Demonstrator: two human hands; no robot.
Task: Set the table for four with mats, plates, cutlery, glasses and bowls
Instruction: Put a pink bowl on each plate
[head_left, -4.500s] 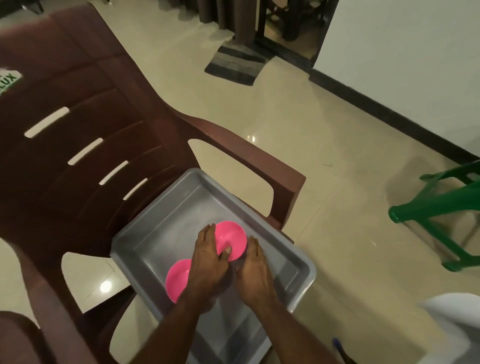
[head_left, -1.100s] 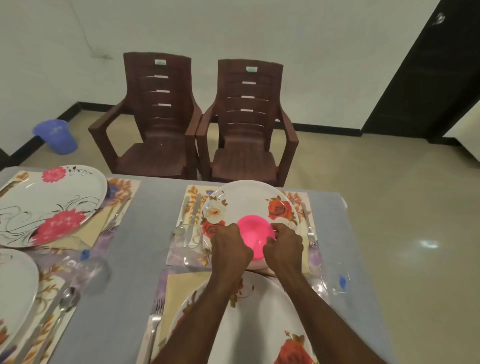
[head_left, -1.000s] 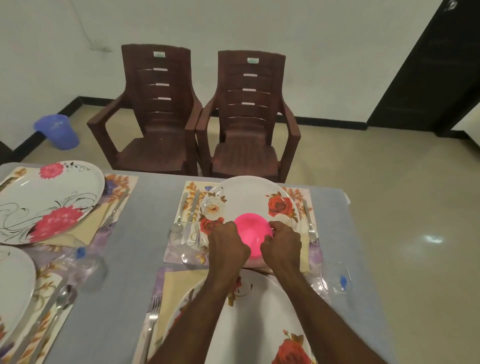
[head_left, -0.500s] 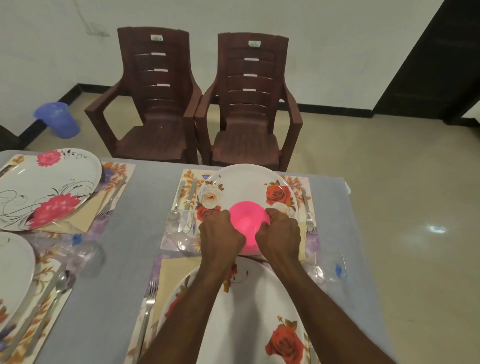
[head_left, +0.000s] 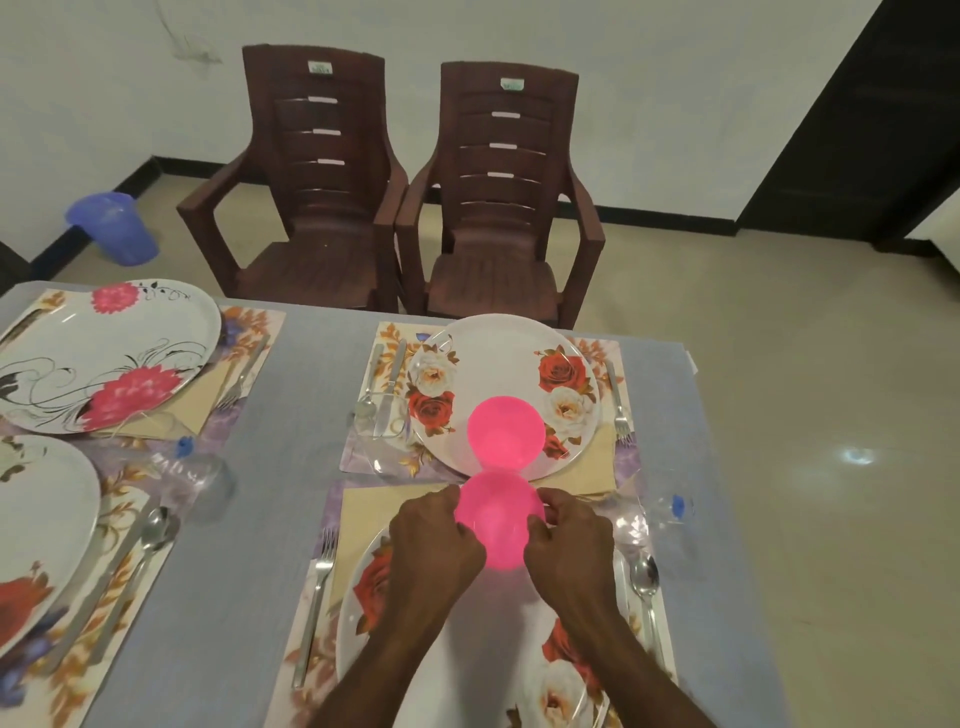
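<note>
Two dark brown plastic armchairs (head_left: 400, 208) are set side by side against a white wall (head_left: 649, 78), just beyond the far edge of the table, their seats turned towards it. A blue plastic jug (head_left: 111, 227) is seen on the beige tiled floor (head_left: 805, 389) at the left, near the black skirting. A dark doorway (head_left: 872, 119) is seen at the right

We find a bare strip of surface (head_left: 291, 426) at nine o'clock; a glass (head_left: 670, 512) at three and a bowl (head_left: 505, 430) at twelve block us.
</note>
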